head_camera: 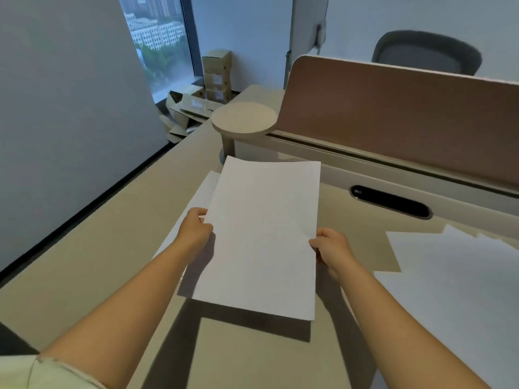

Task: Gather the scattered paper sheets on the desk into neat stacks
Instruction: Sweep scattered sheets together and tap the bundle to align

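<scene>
A stack of white paper sheets (261, 234) hangs above the beige desk (112, 248), casting a shadow below it. My left hand (193, 230) grips its left edge and my right hand (331, 247) pinches its right edge. Another white sheet (200, 193) lies flat on the desk under the stack's left side, mostly hidden. More loose white sheets (455, 276) overlap on the desk at the right, running out of view.
A brown divider panel (393, 116) stands along the desk's far edge, with a dark cable slot (390, 202) in front of it. A round shelf (244, 117) sits at the divider's left end. Cardboard boxes (216, 77) stand by the window; a grey chair (427, 53) is behind the divider.
</scene>
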